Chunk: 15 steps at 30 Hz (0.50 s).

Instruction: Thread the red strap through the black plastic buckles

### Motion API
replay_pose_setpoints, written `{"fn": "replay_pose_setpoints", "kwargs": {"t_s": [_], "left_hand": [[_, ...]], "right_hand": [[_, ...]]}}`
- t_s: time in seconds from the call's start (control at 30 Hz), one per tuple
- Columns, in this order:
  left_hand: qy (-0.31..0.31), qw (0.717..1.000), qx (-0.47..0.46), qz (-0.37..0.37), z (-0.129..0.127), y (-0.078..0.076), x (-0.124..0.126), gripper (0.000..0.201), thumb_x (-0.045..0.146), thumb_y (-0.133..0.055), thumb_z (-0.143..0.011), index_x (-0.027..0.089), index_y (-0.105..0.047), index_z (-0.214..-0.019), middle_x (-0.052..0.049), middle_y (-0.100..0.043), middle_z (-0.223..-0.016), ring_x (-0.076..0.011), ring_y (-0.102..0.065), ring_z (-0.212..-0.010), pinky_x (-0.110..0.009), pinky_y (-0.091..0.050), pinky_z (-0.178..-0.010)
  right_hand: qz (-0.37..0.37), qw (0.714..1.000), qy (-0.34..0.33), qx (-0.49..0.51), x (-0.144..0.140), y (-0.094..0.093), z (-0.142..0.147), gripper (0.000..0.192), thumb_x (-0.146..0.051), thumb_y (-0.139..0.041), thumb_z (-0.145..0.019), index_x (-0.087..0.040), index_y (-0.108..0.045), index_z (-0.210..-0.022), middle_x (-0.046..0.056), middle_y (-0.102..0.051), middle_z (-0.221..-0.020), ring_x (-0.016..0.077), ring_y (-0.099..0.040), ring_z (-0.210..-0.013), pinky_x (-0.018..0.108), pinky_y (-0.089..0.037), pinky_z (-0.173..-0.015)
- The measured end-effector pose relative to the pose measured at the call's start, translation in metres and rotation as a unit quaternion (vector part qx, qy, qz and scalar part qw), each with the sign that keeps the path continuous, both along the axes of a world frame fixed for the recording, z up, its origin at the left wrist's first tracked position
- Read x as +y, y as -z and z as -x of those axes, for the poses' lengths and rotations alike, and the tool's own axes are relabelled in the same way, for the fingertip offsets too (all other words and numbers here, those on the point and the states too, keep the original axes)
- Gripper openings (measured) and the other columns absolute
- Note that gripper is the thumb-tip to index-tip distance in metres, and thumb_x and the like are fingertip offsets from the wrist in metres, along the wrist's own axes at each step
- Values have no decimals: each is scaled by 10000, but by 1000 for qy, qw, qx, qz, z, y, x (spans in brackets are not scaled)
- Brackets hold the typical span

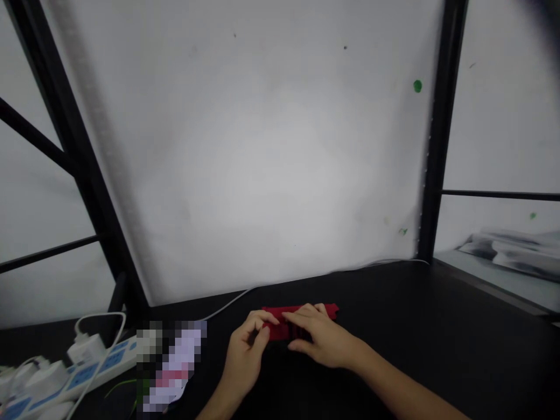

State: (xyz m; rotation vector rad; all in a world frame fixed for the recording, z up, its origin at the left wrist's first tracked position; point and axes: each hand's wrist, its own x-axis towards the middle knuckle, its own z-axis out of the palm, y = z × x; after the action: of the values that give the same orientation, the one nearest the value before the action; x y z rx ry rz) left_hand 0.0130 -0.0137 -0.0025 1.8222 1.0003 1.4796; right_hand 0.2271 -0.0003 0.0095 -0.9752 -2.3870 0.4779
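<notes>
left hand: bare, no glove, no ring to see | right hand: bare, no glove, no ring | both arms: bare up to the picture edge, no sleeve, no watch, no band

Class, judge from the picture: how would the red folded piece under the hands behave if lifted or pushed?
The red folded piece looks thin and flat, so probably light and floppy. It lies flat on the black table, so unlikely to roll. Both hands, left and right, press it, suggesting it springs open.
</notes>
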Motion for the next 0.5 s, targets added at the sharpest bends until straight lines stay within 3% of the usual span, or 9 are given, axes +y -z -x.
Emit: {"fn": "replay_pose_setpoints", "kwargs": {"t_s": [0.07, 0.17, 0.23, 0.37, 0.5], "left_hand": [[-8, 1000, -6, -4, 0, 3, 3, 276, 299, -561, -874, 192, -510, -625, -32, -623, -840, -183, -586, -791, -278, -468, -752], [-15, 1000, -9, -1, 0, 8, 8, 308, 328, -621, -862, 189, -493, -618, -18, -592, -809, -163, -564, -755, -256, -465, -719], [-7, 1000, -2, 3, 0, 9, 10, 248, 322, -642, -854, 183, -550, -670, -20, -605, -816, -168, -578, -772, -257, -472, -731], [18, 1000, 15, 14, 0, 10, 11, 117, 287, -666, -830, 178, -642, -794, -26, -652, -817, -180, -617, -781, -266, -496, -731], [15, 998, 49, 27, -1, 11, 9, 108, 265, -684, -804, 183, -692, -875, -32, -696, -821, -194, -640, -785, -286, -513, -741]], "right_hand": [[-1, 999, 32, -5, 5, 4, -4, 615, -355, -744, -795, -298, -504, -1359, 67, -594, -1317, 266, -503, -1146, 411, -272, -1000], [13, 998, 50, -27, 10, 7, -11, 333, -281, -706, -828, -284, -657, -1157, 42, -681, -1136, 247, -552, -1060, 424, -284, -978], [20, 998, 49, -26, 10, 7, -12, 241, -289, -671, -858, -282, -682, -1099, 34, -689, -1089, 240, -559, -1042, 438, -282, -982], [18, 1000, 18, -14, 10, 10, -2, 508, -431, -740, -791, -274, -597, -1252, 66, -620, -1240, 270, -501, -1134, 449, -283, -1008], [10, 998, -7, -64, 12, 13, 13, 347, -402, -721, -821, -234, -660, -1119, 73, -656, -1139, 274, -511, -1093, 441, -323, -962]]}}
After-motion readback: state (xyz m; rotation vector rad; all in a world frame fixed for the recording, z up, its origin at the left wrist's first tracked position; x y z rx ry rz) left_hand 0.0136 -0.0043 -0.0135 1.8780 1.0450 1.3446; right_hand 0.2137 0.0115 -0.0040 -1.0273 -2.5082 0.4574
